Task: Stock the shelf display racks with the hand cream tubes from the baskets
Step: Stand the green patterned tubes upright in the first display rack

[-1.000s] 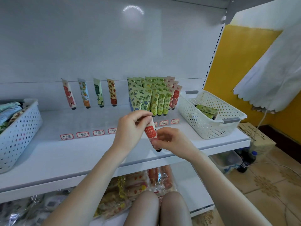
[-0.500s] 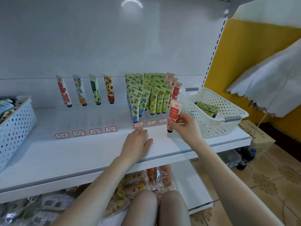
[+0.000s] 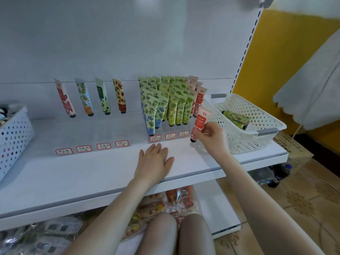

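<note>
Coral-red and pale pink hand cream tube (image 3: 201, 123) hangs cap-down and tilted, pinched at its lower half by the right hand (image 3: 210, 135), just before the packed rows of green, blue-flowered and pink tubes (image 3: 170, 105). Just right of that hand sits a white perforated plastic basket (image 3: 257, 142) holding a few green tubes (image 3: 236, 117). The left hand (image 3: 154, 161) lies flat, fingers spread, on the white shelf (image 3: 88, 173)
</note>
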Tool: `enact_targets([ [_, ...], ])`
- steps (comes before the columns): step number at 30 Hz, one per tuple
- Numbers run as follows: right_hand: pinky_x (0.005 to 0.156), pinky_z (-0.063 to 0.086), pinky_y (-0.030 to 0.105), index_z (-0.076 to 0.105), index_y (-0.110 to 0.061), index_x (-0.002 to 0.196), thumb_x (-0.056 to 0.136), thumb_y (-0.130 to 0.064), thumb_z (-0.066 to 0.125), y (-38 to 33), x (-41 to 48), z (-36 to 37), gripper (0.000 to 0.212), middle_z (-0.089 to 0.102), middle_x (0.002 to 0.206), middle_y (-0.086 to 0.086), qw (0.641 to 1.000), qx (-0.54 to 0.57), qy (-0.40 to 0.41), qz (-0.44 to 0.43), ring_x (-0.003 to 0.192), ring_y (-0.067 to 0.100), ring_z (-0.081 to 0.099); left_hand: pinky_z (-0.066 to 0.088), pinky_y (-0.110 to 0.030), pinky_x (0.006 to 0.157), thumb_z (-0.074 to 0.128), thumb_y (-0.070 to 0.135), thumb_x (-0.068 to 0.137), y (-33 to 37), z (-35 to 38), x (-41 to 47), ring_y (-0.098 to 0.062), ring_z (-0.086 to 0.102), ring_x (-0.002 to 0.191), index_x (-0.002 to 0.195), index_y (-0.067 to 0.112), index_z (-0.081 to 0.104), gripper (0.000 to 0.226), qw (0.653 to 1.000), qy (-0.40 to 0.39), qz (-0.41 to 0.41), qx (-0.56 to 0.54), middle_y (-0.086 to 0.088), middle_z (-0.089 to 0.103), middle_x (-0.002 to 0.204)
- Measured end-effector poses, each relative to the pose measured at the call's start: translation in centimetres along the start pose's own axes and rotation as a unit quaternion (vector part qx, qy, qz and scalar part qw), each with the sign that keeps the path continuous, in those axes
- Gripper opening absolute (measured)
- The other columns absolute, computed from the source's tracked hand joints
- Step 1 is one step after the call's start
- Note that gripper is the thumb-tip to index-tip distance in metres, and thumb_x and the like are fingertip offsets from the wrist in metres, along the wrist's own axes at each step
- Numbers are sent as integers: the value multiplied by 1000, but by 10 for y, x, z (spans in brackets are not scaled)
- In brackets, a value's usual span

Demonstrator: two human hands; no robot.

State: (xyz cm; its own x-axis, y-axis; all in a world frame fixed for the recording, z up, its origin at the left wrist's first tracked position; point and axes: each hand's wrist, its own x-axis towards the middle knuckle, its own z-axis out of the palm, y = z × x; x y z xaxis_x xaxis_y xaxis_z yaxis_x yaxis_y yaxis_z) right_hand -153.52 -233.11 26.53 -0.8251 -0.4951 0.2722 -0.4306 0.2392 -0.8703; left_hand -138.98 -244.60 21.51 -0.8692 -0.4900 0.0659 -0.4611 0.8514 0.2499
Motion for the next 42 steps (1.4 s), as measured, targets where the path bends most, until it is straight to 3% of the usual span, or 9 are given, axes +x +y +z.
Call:
enact_targets([
  [5, 53, 39, 10, 60, -10, 79, 84, -16, 68, -1, 3, 3, 11, 57, 63, -13, 1000, 4, 5, -21, 53, -9, 53, 20, -47, 111, 30, 44, 98, 0, -1, -1, -23, 21, 141, 130, 18, 46, 44, 1000, -1, 0, -9, -4, 34, 149],
  [9, 58, 41, 9, 64, -7, 88, 84, -16, 68, 0, 5, 5, 11, 60, 68, -9, 999, 29, -1, -22, 60, -1, 54, 22, -46, 111, 30, 44, 98, 0, -1, -2, -23, 22, 141, 129, 18, 46, 43, 1000, 4, 1, -10, -4, 34, 149],
  [14, 60, 42, 17, 61, -15, 81, 85, -16, 67, 2, 7, 5, 8, 61, 67, -8, 999, 32, 5, -20, 62, 6, 55, 18, -45, 112, 30, 43, 98, 1, -2, -2, -21, 21, 141, 131, 18, 46, 44, 1000, 5, 0, -11, -3, 34, 149],
  [19, 47, 33, 10, 55, -14, 68, 86, -12, 64, 3, 13, -2, 21, 56, 60, -5, 998, 36, 49, -17, 46, -4, 48, 17, -44, 113, 31, 43, 98, 2, -4, -3, -21, 20, 142, 132, 18, 45, 45, 1000, 5, -2, -15, -3, 32, 150],
  [23, 48, 28, 17, 52, -11, 64, 87, -10, 62, 4, 19, -6, 25, 50, 57, 0, 996, 37, 81, -18, 47, 2, 40, 18, -43, 111, 32, 42, 98, 2, -4, -3, -21, 21, 141, 130, 17, 47, 43, 1000, 5, -4, -20, -4, 35, 148],
  [26, 42, 27, 10, 44, -20, 60, 88, -6, 59, 1, 25, -4, 34, 41, 53, -10, 995, 31, 87, -23, 41, -3, 40, 18, -44, 111, 31, 43, 98, 1, -2, -3, -21, 19, 142, 132, 18, 45, 44, 1000, 3, -1, -18, -3, 32, 150],
  [31, 46, 33, 6, 56, -7, 84, 91, -12, 57, -5, 42, 1, 8, 50, 64, -9, 994, -14, 97, -40, 55, -1, 42, 20, -44, 112, 30, 44, 98, 0, 0, -2, -21, 20, 142, 132, 19, 44, 44, 1000, 2, -2, -14, -3, 32, 150],
  [37, 47, 32, 8, 61, 0, 101, 92, -17, 57, -7, 66, 8, 19, 61, 87, 5, 994, -50, 91, -32, 74, 15, 53, 24, -43, 109, 30, 44, 97, 1, -1, -2, -21, 25, 138, 130, 19, 46, 43, 1000, 9, -2, -7, -2, 38, 145],
  [42, 43, 29, 5, 63, 2, 94, 90, -10, 59, -4, 71, 16, 14, 58, 79, 4, 996, -40, 64, -51, 59, 7, 47, 19, -43, 112, 29, 45, 98, 1, 0, -1, -20, 20, 141, 135, 21, 42, 46, 1000, 3, -4, -7, -2, 32, 150],
])
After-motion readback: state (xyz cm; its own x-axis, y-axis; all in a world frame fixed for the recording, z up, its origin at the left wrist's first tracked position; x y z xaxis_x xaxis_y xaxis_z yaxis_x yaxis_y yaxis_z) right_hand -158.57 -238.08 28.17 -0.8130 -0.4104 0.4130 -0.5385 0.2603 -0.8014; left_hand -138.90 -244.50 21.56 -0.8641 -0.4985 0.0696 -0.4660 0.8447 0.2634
